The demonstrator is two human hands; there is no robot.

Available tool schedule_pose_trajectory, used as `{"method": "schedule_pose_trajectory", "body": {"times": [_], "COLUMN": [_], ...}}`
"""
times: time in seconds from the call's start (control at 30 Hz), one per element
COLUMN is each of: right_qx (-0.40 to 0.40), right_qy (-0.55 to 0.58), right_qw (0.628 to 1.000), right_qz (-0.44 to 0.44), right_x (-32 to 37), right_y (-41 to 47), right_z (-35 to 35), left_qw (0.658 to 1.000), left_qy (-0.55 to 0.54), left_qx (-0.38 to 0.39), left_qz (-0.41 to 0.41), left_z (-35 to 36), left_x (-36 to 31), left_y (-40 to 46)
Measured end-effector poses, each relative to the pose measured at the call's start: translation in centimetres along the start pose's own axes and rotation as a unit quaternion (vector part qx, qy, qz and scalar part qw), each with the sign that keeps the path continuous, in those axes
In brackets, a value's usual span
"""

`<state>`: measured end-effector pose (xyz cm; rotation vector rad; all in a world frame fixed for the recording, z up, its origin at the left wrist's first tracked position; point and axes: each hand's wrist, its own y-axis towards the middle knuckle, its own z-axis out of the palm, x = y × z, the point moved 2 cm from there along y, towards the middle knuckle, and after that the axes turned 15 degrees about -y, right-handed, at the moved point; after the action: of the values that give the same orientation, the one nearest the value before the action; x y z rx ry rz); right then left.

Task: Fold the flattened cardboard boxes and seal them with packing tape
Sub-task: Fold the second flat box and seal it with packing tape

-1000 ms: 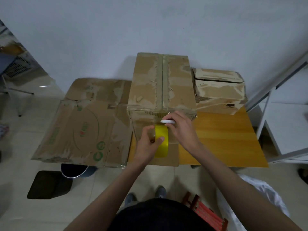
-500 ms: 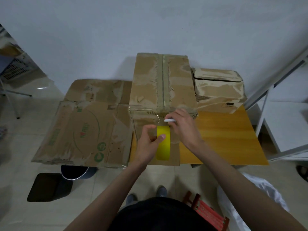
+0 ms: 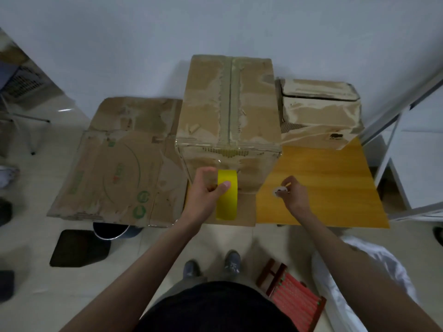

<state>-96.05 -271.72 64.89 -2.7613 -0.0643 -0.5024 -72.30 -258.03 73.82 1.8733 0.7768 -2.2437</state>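
A tall folded cardboard box (image 3: 230, 111) stands on the wooden table (image 3: 321, 188), with a tape strip along its top seam and clear tape running down its near face. My left hand (image 3: 206, 190) grips a yellow roll of packing tape (image 3: 227, 195) against the box's near face. My right hand (image 3: 293, 191) is out to the right over the table and holds a small white object (image 3: 279, 190); I cannot make out what it is. A flattened cardboard box (image 3: 115, 168) lies to the left, overhanging the table.
A smaller worn box (image 3: 318, 111) sits at the back right against the wall. A white metal shelf frame (image 3: 407, 140) stands on the right. On the floor are a red stool (image 3: 292, 295), a white bag (image 3: 359, 271), a dark mat (image 3: 79, 248) and a bucket (image 3: 112, 232).
My right hand has pulled away from the box's near edge to the right, taking the white object with it. The left hand keeps the tape roll against the box.
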Motion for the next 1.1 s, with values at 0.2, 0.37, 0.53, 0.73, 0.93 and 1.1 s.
{"method": "schedule_pose_trajectory", "body": {"times": [0.2,0.37,0.53,0.73,0.93,1.1], "right_qx": [0.077,0.083,0.074,0.037,0.181,0.193], "right_qy": [0.012,0.009,0.015,0.268,0.437,0.463], "right_qw": [0.993,0.986,0.981,0.962,0.881,0.864], "right_qz": [0.085,0.141,0.181,0.049,-0.009,0.04], "right_x": [-4.5,-7.4,-7.3,2.0,10.0,13.0], "right_y": [1.9,2.8,2.7,-2.0,-7.3,-7.9], "right_z": [5.0,6.6,5.9,2.2,-0.3,-1.2], "left_qw": [1.0,0.999,0.999,0.999,0.999,0.999], "left_qy": [0.014,0.012,0.018,0.025,0.002,-0.015], "left_qx": [-0.015,-0.028,-0.031,-0.025,0.03,0.038], "left_qz": [-0.021,-0.023,-0.023,-0.024,-0.014,-0.021], "left_z": [0.3,0.5,0.6,0.4,0.2,0.2], "left_x": [0.0,0.3,0.4,0.2,-0.6,-1.0], "left_y": [-0.2,-0.2,-0.2,-0.2,-0.3,-0.1]}}
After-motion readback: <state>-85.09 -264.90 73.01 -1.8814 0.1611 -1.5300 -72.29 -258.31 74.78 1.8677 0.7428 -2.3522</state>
